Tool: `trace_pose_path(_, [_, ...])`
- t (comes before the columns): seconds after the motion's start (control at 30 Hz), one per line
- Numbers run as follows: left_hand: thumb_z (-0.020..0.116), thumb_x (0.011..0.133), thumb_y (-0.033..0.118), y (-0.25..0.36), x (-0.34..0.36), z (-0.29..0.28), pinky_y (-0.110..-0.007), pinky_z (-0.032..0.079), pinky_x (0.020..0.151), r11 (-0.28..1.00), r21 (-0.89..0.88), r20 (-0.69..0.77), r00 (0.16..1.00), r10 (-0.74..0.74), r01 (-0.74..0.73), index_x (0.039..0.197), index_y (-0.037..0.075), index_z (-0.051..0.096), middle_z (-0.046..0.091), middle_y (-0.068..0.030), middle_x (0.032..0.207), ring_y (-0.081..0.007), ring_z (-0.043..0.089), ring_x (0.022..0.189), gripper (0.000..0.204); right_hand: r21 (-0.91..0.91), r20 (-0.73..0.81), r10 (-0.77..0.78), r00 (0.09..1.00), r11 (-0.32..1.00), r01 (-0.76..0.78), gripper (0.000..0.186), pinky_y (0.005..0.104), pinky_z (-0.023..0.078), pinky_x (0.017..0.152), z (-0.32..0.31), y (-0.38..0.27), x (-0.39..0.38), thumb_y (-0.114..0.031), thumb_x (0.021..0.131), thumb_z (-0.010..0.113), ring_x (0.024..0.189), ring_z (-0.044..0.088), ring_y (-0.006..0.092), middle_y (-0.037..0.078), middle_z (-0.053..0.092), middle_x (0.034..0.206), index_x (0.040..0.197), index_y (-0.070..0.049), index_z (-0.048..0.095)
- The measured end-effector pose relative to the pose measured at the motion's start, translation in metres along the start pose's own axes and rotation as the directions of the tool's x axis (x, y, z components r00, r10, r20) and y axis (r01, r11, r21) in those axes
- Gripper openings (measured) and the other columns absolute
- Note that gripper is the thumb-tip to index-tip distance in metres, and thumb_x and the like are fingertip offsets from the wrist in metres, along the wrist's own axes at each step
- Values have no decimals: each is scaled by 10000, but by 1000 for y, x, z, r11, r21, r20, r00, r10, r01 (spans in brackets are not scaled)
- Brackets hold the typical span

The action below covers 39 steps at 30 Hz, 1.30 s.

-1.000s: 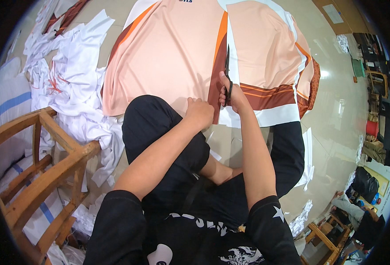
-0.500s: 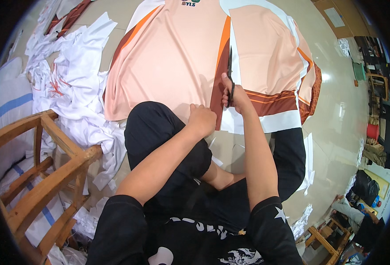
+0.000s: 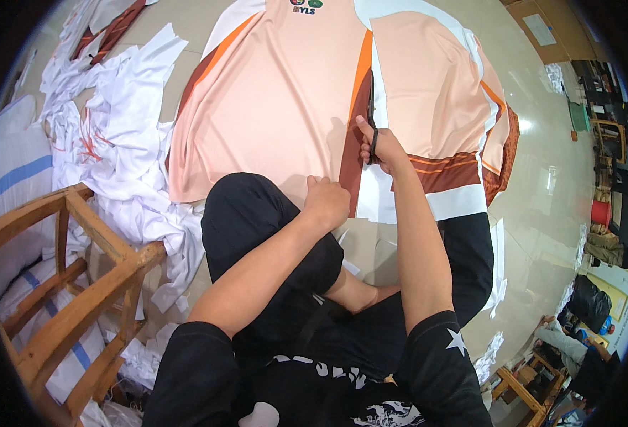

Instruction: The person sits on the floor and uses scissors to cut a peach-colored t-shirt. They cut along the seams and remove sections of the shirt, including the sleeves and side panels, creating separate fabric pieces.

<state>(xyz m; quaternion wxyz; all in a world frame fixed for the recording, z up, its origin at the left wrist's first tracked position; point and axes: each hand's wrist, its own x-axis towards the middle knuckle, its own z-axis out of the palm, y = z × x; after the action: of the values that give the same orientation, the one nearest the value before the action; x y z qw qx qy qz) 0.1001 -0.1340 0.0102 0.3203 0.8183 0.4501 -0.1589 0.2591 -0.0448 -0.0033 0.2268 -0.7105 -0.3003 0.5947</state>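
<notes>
At lower left stands a wooden frame (image 3: 102,229), with white scraps (image 3: 125,135) heaped beyond it toward the upper left. Peach cloth (image 3: 278,107) with brown and orange bands spreads across the upper middle on the tiled floor (image 3: 542,206). Near the centre, the left hand (image 3: 327,201) curls at the cloth's lower edge; its grip appears closed on it, though the fingertips are hidden. Just right, black scissors (image 3: 372,107) point upward beside a white strip, the right hand's (image 3: 386,151) grip wrapped around their handles. A cardboard box (image 3: 563,35) sits upper right.
</notes>
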Motion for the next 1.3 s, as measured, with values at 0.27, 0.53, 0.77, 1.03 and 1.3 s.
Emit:
trace_pose_path(0.27, [664,855,337,-3,0,4,-498,378,935,1000,-6,-24,1000,19,-19,1005,103,738,672,-77,1078,-271,585,1086,287,105,-2,12,1000,994,-12,673,305,440,452,-7,-24,17,-760,750,655,449,500,160,7,450,552,694,-115,468])
trace_pose_path(0.53, [656,859,345,-4,0,4,-497,384,916,1000,-10,-38,999,27,-27,979,104,739,670,-79,1056,-262,594,1063,282,82,-12,-3,1000,997,4,609,299,437,439,-8,-29,34,-661,793,698,439,486,155,11,460,555,699,-102,478])
trace_pose_path(0.77, [652,867,349,-4,-1,0,-491,382,916,999,-21,-22,999,24,-24,995,105,734,669,-81,1062,-261,591,1069,288,108,19,-5,1000,994,3,635,308,439,453,-11,-34,37,-689,786,684,445,487,160,15,458,563,694,-98,470])
trace_pose_path(1.03, [646,877,351,-1,-1,-4,-482,375,920,999,-38,13,1000,10,-10,1002,100,732,669,-86,1069,-253,587,1080,293,114,20,-2,1000,994,0,655,293,442,472,-15,-54,53,-725,767,673,459,493,150,4,440,571,714,-108,460])
trace_pose_path(1.3, [636,884,348,0,-1,-5,-477,372,921,999,-34,16,1000,4,-3,1001,104,737,672,-80,1070,-249,585,1087,289,111,44,-70,997,992,65,607,279,447,456,-14,-48,68,-636,763,750,465,482,137,5,449,586,725,-100,467])
